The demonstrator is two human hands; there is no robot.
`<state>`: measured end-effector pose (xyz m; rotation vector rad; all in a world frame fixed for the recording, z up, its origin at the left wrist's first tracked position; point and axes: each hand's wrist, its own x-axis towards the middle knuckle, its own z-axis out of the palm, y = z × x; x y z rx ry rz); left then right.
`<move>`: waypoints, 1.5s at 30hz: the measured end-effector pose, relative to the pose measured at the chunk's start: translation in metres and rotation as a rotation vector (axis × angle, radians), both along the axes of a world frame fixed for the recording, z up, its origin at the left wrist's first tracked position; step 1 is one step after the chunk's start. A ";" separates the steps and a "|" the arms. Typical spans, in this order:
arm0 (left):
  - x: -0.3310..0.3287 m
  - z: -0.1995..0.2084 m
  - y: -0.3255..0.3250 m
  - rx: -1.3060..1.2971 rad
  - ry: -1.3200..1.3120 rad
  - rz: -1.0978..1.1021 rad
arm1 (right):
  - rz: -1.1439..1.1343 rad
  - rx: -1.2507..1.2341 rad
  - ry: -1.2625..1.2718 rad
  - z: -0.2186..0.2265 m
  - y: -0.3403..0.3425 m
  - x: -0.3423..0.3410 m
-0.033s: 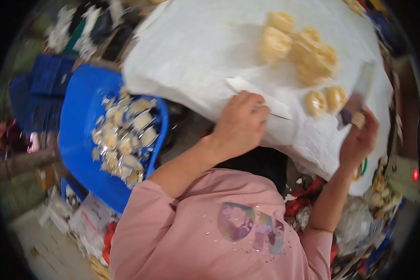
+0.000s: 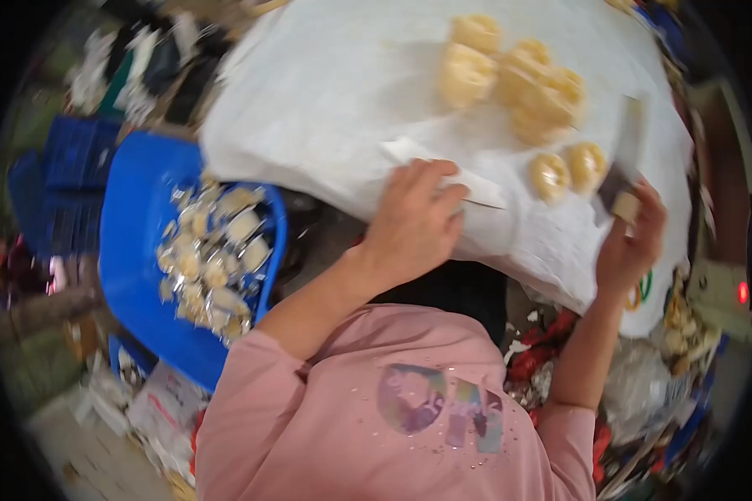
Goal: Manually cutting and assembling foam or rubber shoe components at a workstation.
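My left hand (image 2: 418, 209) is at the near edge of the white-covered table, its fingers bent down onto a flat white strip (image 2: 480, 189). The strip sticks out on both sides of the fingers and has a thin dark edge at its right end. Over at the right, my right hand (image 2: 632, 242) grips the tan block-like end of a broad, flat, blade-like tool (image 2: 632, 138). That tool points away from me and is blurred, grey and shiny above, darker near the fingers. Two pale yellow rings (image 2: 550, 177) in clear wrap lie between my hands.
Further back on the white cover (image 2: 334, 92) stand more pale yellow rings (image 2: 551, 96), some stacked. To my left, a blue tub (image 2: 134, 200) holds many small wrapped pale pieces (image 2: 217, 259). Blue crates (image 2: 79, 159) stand beyond it. Clear plastic bags (image 2: 643, 380) lie low at the right.
The whole view has shifted slightly, so the table and rings sit a little further left. The tool in my right hand has turned to stand more upright. My left hand keeps to the white strip.
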<state>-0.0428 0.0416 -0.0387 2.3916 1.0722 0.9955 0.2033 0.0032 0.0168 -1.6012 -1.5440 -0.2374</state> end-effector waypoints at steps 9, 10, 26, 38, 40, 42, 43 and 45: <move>0.043 0.015 -0.015 -1.211 -0.827 -0.296 | 0.415 -0.185 -0.250 -0.022 -0.026 -0.039; 0.043 0.011 -0.013 -1.296 -0.965 -0.281 | 0.392 -0.213 -0.170 -0.027 -0.023 -0.032; 0.038 -0.002 -0.009 -1.291 -1.277 -0.285 | 0.141 -0.241 -0.005 -0.059 -0.020 0.004; 0.037 0.003 -0.010 -1.262 -1.235 -0.199 | 0.073 -0.236 0.364 -0.072 -0.011 -0.004; 0.037 0.005 -0.011 -1.262 -1.225 -0.207 | 0.066 -0.313 0.226 -0.063 -0.022 0.002; 0.037 0.004 -0.012 -1.250 -1.196 -0.214 | 0.062 -0.389 0.091 -0.052 -0.028 -0.003; 0.038 0.004 -0.013 -1.251 -1.197 -0.212 | 0.005 -0.383 -0.042 -0.045 -0.030 -0.008; 0.038 0.004 -0.014 -1.246 -1.176 -0.258 | -0.047 -0.377 -0.173 -0.048 -0.031 -0.008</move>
